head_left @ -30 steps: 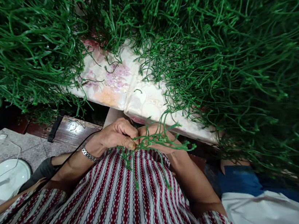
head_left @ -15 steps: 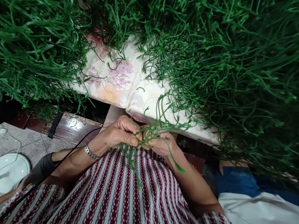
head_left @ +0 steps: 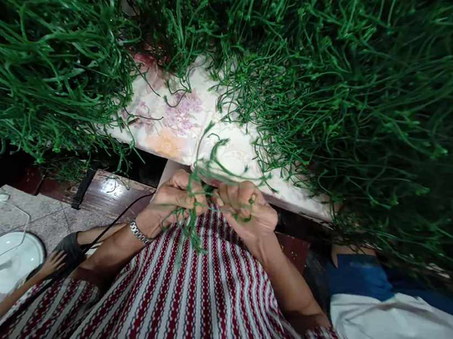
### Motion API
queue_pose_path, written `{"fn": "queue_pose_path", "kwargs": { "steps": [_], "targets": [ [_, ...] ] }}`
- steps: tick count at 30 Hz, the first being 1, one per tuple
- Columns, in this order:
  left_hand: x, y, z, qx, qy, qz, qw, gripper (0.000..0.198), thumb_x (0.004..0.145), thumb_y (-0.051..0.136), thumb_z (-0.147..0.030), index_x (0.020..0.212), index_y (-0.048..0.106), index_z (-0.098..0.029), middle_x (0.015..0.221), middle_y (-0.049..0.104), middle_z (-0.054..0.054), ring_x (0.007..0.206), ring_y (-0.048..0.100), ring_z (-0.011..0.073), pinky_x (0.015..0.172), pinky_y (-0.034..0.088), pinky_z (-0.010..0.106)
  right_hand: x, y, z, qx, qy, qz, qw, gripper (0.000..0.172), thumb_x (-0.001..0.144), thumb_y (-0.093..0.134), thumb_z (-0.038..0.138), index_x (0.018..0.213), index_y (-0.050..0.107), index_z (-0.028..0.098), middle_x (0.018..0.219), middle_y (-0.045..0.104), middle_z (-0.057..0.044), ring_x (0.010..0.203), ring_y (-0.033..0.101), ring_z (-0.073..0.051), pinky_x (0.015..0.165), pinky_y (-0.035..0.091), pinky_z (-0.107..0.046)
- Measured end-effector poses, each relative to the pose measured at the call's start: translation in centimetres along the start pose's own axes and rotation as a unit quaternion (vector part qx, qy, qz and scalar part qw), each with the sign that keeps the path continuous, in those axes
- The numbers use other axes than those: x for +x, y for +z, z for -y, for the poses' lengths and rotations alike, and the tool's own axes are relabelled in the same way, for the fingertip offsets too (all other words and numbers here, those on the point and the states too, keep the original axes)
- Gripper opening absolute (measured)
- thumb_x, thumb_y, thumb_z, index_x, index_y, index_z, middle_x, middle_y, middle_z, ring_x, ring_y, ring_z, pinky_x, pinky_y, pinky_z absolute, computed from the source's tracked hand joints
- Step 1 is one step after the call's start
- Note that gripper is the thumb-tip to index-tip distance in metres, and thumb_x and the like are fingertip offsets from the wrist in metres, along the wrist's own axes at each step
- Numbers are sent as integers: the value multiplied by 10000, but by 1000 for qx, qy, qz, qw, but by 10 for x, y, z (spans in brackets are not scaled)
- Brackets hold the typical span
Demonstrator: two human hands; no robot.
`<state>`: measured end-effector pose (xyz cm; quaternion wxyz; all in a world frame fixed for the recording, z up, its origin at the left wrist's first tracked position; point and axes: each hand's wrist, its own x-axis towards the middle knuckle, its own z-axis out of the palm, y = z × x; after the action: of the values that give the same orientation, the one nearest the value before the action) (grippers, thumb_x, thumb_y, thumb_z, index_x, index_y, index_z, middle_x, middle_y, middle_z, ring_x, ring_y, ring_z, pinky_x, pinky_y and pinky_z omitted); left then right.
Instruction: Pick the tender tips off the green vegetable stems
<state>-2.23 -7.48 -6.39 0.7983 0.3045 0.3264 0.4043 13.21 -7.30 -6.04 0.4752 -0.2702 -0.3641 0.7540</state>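
Observation:
Close in front of the striped clothing, my left hand [head_left: 177, 196] is closed, thumb and fingers pinching a small tangled bunch of thin green stems [head_left: 194, 226]. The stems have little forked tips and look like artificial plant sprigs; some hang below the hand, others stick up over the cloth edge. Just to the right, my right hand [head_left: 246, 208] is closed too, with a short green piece showing among its curled fingers. Its movement blurs the strands between the hands. A metal-band watch [head_left: 141, 233] circles my left wrist.
Large heaps of similar green stems [head_left: 49, 57] cover the flowered cloth [head_left: 179, 116] ahead, left and right. At lower left are a round white base [head_left: 13, 261] with a pole and another person's hand [head_left: 54, 261]. Someone in blue and white [head_left: 398, 325] sits at right.
My hands were together on the bunch; my right hand has drawn slightly right and turned. The stems have swung left with my left hand. The other person's hand now shows at left.

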Motion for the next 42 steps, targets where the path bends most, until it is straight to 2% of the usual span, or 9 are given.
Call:
{"fn": "queue_pose_path", "kwargs": {
  "steps": [3, 6, 10, 13, 18, 24, 32, 38, 42],
  "targets": [
    [4, 2, -3, 38, 43, -12, 998, 296, 593, 735, -406, 540, 649, -128, 444, 545, -1, 335, 377, 60, 339, 234, 203, 6, -9, 6, -69, -74, -24, 995, 399, 765, 579, 498, 552, 457, 183, 448, 352, 45, 448, 362, -89, 509, 390, -252],
    [7, 6, -5, 97, 72, -29, 992, 247, 675, 697, -349, 593, 649, -121, 504, 540, -1, 440, 420, 70, 422, 280, 201, 6, -20, 13, -212, -72, -34, 974, 293, 827, 540, 435, 693, 578, 177, 587, 510, 2, 537, 468, -107, 540, 409, -253],
    [6, 8, -3, 148, 81, -79, 983, 247, 729, 659, -353, 642, 629, -124, 527, 495, -17, 453, 364, 61, 427, 241, 203, -1, -21, 21, -457, -155, -74, 873, 176, 880, 483, 281, 813, 609, 178, 695, 562, -18, 639, 505, -118, 602, 406, -251],
    [5, 9, -1, 180, 80, -104, 975, 243, 756, 633, -350, 651, 611, -132, 498, 419, -42, 432, 309, 53, 417, 218, 205, -2, -14, 25, -532, -206, -77, 818, 135, 885, 464, 207, 862, 594, 174, 708, 537, -18, 664, 492, -117, 617, 392, -247],
    [9, 14, 0, 214, 124, -129, 960, 252, 771, 624, -312, 600, 572, -134, 510, 368, -52, 455, 278, 46, 434, 210, 202, 2, -10, 21, -560, -184, 5, 808, 162, 847, 551, 289, 902, 564, 137, 736, 518, -28, 703, 494, -127, 637, 404, -245],
    [10, 10, -3, 212, 102, -73, 969, 340, 772, 620, -311, 510, 499, -131, 485, 324, -52, 452, 242, 49, 440, 186, 221, 0, -15, 20, -544, -174, 26, 821, 178, 846, 555, 314, 856, 581, 138, 695, 511, -14, 659, 486, -115, 608, 392, -232],
    [10, 9, -3, 215, 94, -81, 969, 274, 761, 635, -310, 592, 505, -137, 536, 352, -49, 502, 295, 58, 477, 227, 210, -3, -19, 20, -545, -174, 9, 820, 72, 848, 539, 198, 837, 591, 149, 663, 522, -3, 612, 484, -98, 576, 391, -220],
    [10, 12, -2, 128, 41, -80, 988, 263, 723, 678, -315, 682, 470, -159, 531, 391, -79, 406, 260, 21, 393, 196, 168, -4, -18, 10, -539, -218, -18, 814, 105, 816, 582, 197, 908, 608, 154, 750, 600, -44, 684, 544, -128, 618, 442, -252],
    [12, 13, 0, 90, 9, -59, 994, 266, 687, 711, -310, 724, 497, -157, 549, 440, -76, 410, 277, 14, 404, 226, 152, -6, -17, 7, -514, -238, -39, 823, 47, 796, 604, 203, 785, 582, 164, 674, 564, -8, 612, 513, -106, 564, 412, -227]
  ]
}}
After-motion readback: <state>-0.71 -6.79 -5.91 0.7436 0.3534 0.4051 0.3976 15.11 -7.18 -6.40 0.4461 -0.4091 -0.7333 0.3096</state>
